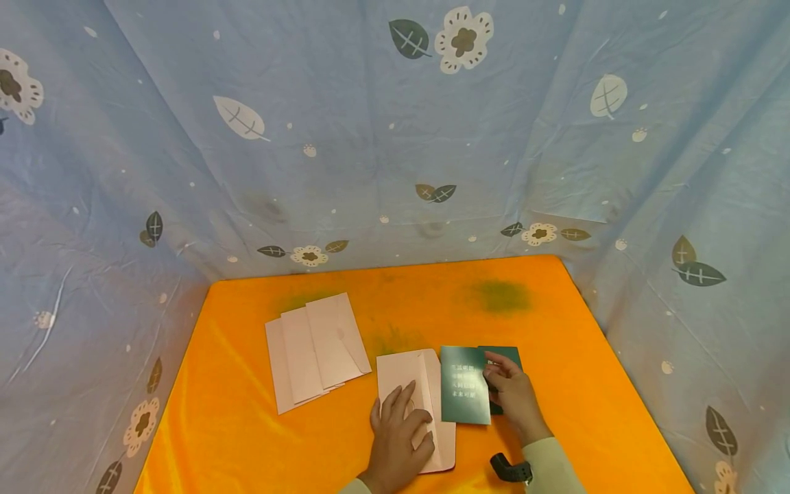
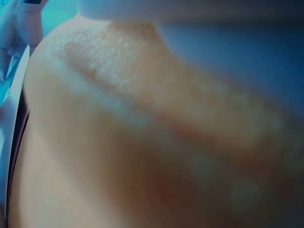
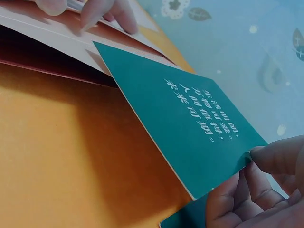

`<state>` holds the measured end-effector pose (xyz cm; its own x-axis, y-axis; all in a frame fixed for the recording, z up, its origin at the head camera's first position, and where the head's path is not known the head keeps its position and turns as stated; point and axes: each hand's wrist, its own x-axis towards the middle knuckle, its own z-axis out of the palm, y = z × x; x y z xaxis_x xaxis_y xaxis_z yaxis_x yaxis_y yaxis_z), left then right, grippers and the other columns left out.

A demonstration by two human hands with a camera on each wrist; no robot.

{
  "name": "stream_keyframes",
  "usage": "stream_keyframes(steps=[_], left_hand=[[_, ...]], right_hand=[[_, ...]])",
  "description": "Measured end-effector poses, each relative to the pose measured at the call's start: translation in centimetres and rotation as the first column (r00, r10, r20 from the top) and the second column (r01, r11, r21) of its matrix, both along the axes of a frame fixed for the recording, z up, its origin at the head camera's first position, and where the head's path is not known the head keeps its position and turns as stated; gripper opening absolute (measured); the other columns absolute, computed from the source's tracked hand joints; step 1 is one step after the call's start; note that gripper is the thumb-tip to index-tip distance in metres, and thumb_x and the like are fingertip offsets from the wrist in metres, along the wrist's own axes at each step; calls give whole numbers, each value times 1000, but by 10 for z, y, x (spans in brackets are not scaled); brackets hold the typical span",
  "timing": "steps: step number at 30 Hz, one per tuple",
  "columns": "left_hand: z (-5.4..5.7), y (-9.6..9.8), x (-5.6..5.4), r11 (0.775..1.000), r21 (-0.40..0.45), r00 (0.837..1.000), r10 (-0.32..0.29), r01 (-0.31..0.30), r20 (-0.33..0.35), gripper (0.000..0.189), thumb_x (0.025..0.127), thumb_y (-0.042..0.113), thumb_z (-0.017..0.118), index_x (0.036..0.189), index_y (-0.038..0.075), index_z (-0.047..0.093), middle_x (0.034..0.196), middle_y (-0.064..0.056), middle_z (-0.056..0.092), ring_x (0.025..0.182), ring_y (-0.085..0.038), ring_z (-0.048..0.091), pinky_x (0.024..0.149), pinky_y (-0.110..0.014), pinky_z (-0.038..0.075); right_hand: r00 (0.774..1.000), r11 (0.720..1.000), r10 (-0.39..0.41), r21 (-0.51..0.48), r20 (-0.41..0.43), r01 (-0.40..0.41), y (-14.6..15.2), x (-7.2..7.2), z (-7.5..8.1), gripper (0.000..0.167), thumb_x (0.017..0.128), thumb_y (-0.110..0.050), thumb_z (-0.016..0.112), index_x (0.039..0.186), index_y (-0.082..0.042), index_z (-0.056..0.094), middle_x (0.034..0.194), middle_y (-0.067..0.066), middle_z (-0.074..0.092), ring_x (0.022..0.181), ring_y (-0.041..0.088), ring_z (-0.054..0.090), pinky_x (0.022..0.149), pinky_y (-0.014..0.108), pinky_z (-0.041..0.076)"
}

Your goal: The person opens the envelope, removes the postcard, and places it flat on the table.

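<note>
A dark green card with white printed characters is pinched at its right edge between the thumb and fingers of my right hand. Its left edge overlaps the flap side of a pink envelope. My left hand rests on that envelope with its fingers spread. In the right wrist view, the card slants up to the envelope, whose near side gapes over a dark red interior. Skin fills most of the left wrist view. Partly hidden behind the right hand, a second green card lies on the table.
Several pink envelopes lie fanned out at the left of the orange cloth-covered table. Blue patterned curtains enclose the back and both sides. A black strap is by the right wrist.
</note>
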<state>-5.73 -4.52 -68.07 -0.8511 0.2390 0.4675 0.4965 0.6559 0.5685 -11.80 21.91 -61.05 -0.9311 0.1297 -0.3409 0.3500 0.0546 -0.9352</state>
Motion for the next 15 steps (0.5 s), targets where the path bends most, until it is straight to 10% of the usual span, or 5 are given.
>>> stream_keyframes(steps=[15], left_hand=[[3,0,1,1000,-12,1000,-3,3,14,19,86,17,77,99,29,70,162,-14,52,143,-40,46,103,-82,21]], right_hand=[[999,999,-28,40,19,27,17,0,1,48,114,-13,57,161,-7,51,150,21,54,118,26,58,83,34,53]])
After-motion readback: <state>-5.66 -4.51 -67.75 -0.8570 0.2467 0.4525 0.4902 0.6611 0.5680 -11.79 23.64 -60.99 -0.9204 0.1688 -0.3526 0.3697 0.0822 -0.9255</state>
